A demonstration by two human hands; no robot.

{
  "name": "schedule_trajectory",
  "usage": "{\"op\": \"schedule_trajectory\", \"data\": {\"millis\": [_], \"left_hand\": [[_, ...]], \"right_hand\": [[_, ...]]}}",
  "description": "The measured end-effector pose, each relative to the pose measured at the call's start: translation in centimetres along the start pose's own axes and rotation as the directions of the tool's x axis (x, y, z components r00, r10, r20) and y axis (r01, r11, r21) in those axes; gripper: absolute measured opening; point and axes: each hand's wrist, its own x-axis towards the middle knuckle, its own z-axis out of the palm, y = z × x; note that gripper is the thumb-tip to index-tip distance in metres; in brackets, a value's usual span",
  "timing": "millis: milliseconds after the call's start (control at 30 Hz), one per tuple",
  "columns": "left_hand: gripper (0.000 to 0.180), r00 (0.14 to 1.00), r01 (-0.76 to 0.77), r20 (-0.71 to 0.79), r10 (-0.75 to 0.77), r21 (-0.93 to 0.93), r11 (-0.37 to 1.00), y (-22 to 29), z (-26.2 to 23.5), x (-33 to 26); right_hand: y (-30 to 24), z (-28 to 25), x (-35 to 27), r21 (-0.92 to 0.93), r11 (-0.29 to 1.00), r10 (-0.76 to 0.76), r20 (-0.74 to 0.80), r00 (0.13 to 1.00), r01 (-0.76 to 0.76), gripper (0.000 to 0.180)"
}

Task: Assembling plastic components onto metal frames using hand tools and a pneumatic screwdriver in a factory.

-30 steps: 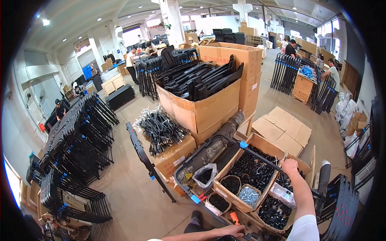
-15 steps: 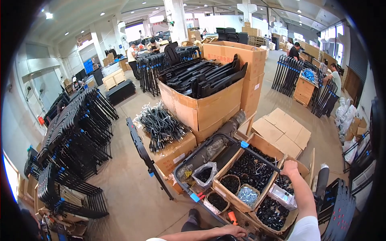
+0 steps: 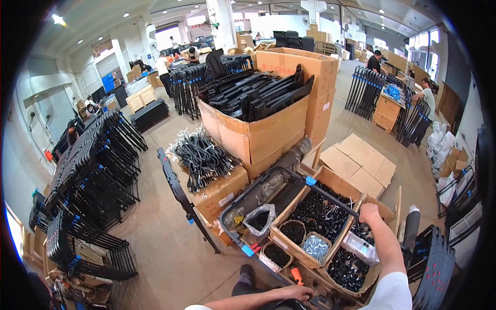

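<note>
A black tubular frame (image 3: pixel 333 197) with blue tape lies across the parts boxes. My right hand (image 3: pixel 369 213) is closed around its tube at the right side. Down at the lower edge, my left hand (image 3: pixel 298 292) has its fingers curled in near the frame's close end; what they hold is hidden. Beside that hand is an orange-and-black tool handle (image 3: pixel 296 275). Under the frame, a wooden box (image 3: pixel 289 247) holds black plastic parts, a tub of silvery screws (image 3: pixel 315 247) and a tub of dark screws (image 3: pixel 293 232). Below my right forearm sits a clear plastic container (image 3: pixel 361 247).
A large carton (image 3: pixel 279 129) full of black metal parts stands ahead, with bundled black cables (image 3: pixel 204 157) on a box to its left. Stacked black frames (image 3: pixel 93 170) line the left side. Flattened cardboard (image 3: pixel 359 160) lies on the right. Other people work farther back.
The view has shifted slightly, so the surroundings sit a little higher and farther left. My right hand stays on the frame, and my left hand remains low by its close end.
</note>
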Motion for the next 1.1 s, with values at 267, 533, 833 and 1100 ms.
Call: {"op": "schedule_trajectory", "data": {"millis": [267, 533, 833, 1100], "left_hand": [[0.034, 0.992, -0.038, 0.114, 0.047, -0.077, 0.996, 0.0, 0.8, 0.6], [0.056, 0.996, 0.080, -0.029, -0.080, -0.015, 0.997, -0.3, 0.9, -0.3], [0.035, 0.997, -0.069, -0.054, 0.063, -0.115, 0.991, -0.7, 1.0, -0.4], [0.032, 1.000, 0.001, -0.022, -0.002, -0.046, 0.999, -1.1, 1.5, 1.4]], "right_hand": [[-0.4, -1.0, -0.6, -0.089, 0.996, -0.004, 0.097, 0.995, 0.013, 0.035], [-1.0, 0.8, -0.4, 0.096, 0.992, 0.093, -0.164, 0.982, -0.078, 0.029], [0.0, 1.9, 0.1, -0.048, 0.998, 0.030, 0.085, 0.996, -0.026, 0.028], [-0.1, 2.6, 0.4, 0.140, 0.987, 0.112, -0.213, 0.971, -0.083, 0.028]]}}
